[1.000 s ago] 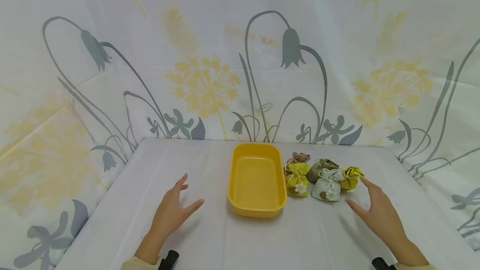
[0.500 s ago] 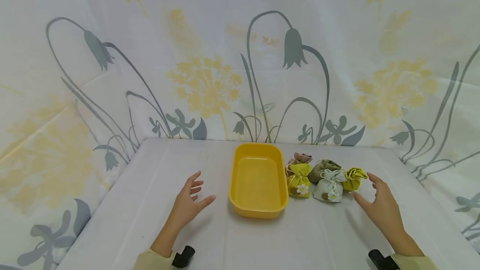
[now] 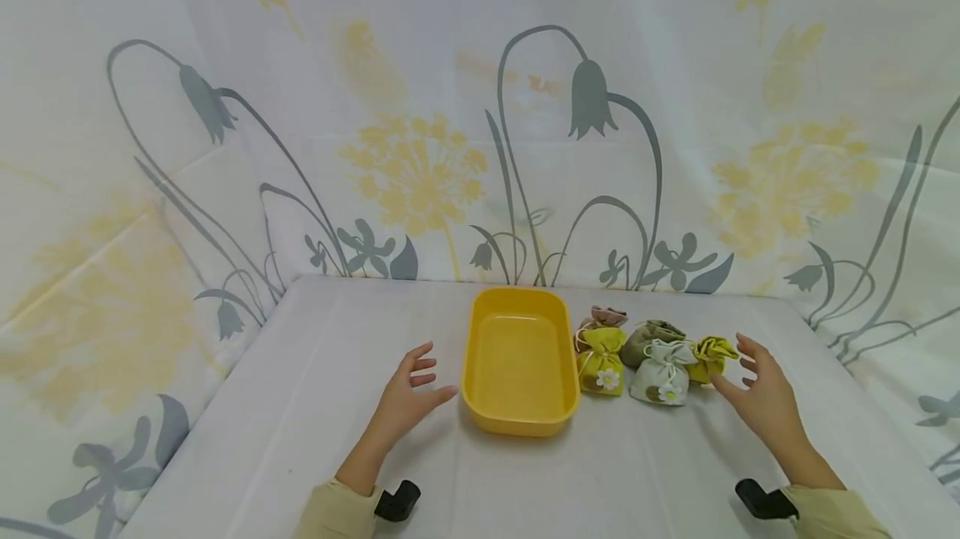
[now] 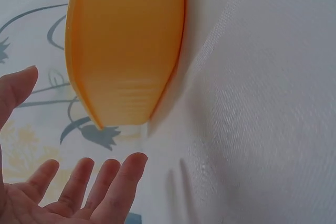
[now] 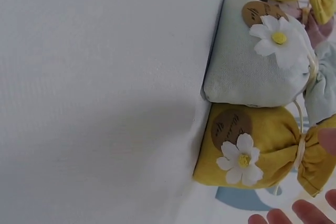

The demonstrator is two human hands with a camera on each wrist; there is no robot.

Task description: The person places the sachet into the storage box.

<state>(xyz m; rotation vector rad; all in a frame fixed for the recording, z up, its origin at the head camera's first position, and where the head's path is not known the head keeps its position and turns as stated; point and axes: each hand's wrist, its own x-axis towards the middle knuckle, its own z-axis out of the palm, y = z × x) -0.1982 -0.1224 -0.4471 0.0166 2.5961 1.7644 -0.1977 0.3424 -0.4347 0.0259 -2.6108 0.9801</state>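
A yellow plastic tub [image 3: 517,426] stands on the white table. My left hand [image 3: 405,399] hovers just left of it with fingers spread, thumb towards its side; in the left wrist view the fingers [image 4: 118,192] are apart from the tub. To the tub's right sit several small drawstring pouches. My right hand [image 3: 767,406] is beside the rightmost mustard-yellow pouch [image 3: 703,366], fingers apart around its tied neck; whether the thumb touches it I cannot tell. The right wrist view shows this pouch's white flower and brown round tag, with fingertips [image 5: 310,212] below.
A pale grey pouch [image 3: 658,376] leans against the mustard one, with an olive pouch [image 3: 637,346] behind. Nearer the tub are a yellow-green pouch [image 3: 600,351] and a pinkish-brown pouch [image 3: 609,316]. A flower-printed cloth [image 3: 420,189] hangs behind the table.
My left hand has moved right, closer to the tub. My right hand has shifted slightly up, towards the rightmost pouch. Tub and pouches stay in place; the head view has drifted a little.
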